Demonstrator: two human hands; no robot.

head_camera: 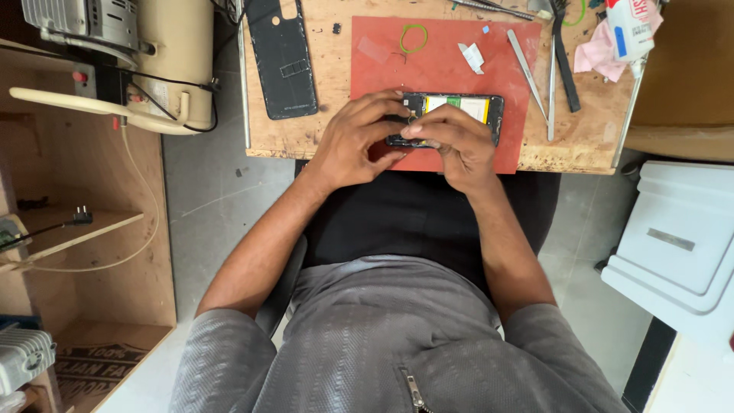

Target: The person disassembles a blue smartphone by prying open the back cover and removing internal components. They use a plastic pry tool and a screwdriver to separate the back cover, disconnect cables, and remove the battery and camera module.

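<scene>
Both hands cover the left end of the opened phone (459, 111), so the parts under the fingers cannot be seen. A small dark piece at the left hand (353, 141) fingertips is too small to identify. The white bottle (631, 27) and tools at the table's (306, 134) far edge are cut off by the frame.

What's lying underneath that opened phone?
The opened phone rests on a red mat atop the wooden table. Both hands, left and right, cover its left end and the mat there.
</scene>
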